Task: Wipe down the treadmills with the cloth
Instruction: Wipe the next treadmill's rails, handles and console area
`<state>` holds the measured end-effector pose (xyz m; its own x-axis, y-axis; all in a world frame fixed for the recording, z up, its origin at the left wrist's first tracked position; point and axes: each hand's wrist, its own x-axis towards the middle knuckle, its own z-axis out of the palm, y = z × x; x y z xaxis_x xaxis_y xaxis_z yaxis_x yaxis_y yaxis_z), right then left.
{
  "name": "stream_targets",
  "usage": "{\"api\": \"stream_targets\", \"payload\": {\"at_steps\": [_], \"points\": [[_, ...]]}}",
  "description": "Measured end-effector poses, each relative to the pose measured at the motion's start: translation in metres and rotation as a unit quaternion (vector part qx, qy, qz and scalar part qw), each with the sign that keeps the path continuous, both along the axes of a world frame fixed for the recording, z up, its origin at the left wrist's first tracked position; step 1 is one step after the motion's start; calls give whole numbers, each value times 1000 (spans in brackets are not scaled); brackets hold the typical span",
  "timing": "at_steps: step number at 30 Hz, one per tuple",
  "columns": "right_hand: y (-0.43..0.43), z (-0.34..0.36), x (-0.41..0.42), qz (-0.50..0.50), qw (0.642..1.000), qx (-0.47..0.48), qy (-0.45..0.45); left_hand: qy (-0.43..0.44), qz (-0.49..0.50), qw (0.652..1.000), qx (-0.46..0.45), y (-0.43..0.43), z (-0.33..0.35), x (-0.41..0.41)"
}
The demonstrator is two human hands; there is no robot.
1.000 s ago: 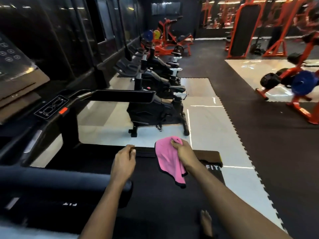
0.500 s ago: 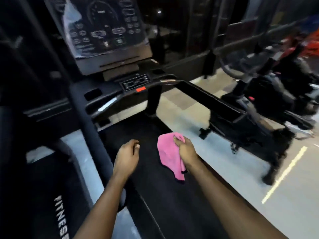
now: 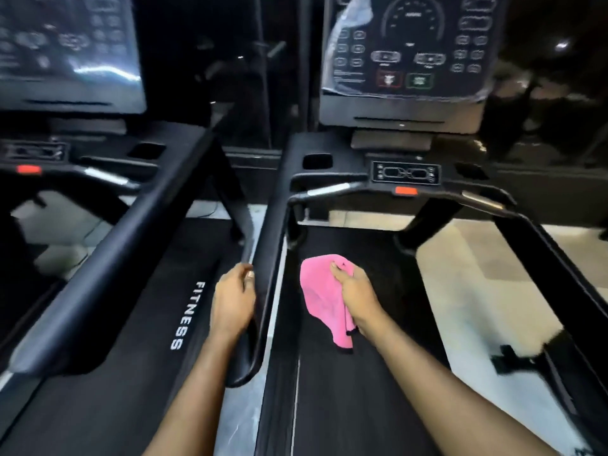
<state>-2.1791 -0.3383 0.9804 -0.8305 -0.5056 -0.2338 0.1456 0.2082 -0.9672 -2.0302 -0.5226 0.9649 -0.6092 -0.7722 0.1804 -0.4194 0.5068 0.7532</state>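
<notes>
Two black treadmills stand side by side. I face the right treadmill [image 3: 362, 390], whose console [image 3: 408, 54] is partly covered by plastic film. My right hand [image 3: 357, 294] grips a pink cloth [image 3: 320, 297] that hangs above the belt. My left hand [image 3: 233, 301] is curled around that treadmill's left handrail [image 3: 269, 225]. The left treadmill [image 3: 131, 373] carries the word FITNESS on its side strip.
The right handrail [image 3: 559, 274] runs down the right side, with pale floor [image 3: 467, 291] beyond it. The left treadmill's thick handrail [image 3: 115, 274] crosses the lower left. A dark machine foot [image 3: 513, 358] sits on the floor at right.
My view has swung left, from the gym floor and bikes round to both treadmill consoles. My right hand still holds the cloth, and my left hand now sits on the handrail.
</notes>
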Motion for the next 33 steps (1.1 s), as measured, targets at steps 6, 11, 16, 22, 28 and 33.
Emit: {"api": "stream_targets", "payload": {"at_steps": [6, 11, 16, 22, 28, 33], "points": [[-39, 25, -2, 121, 986, -21, 113, -27, 143, 989, -20, 7, -9, 50], [-72, 26, 10, 305, 893, -91, 318, -55, 307, 950, -2, 51, -22, 99], [-76, -19, 36, 615, 561, 63, 550, -58, 405, 910, 71, 127, -37, 98], [-83, -42, 50, 625, 481, 111, 604, -56, 432, 891, 129, 188, -53, 88], [-101, -51, 74, 592, 448, 169, 648, -21, 462, 877, 127, 187, -57, 93], [-140, -49, 98, 646, 425, 240, 588, 1, 441, 890, 111, 168, -61, 94]]}}
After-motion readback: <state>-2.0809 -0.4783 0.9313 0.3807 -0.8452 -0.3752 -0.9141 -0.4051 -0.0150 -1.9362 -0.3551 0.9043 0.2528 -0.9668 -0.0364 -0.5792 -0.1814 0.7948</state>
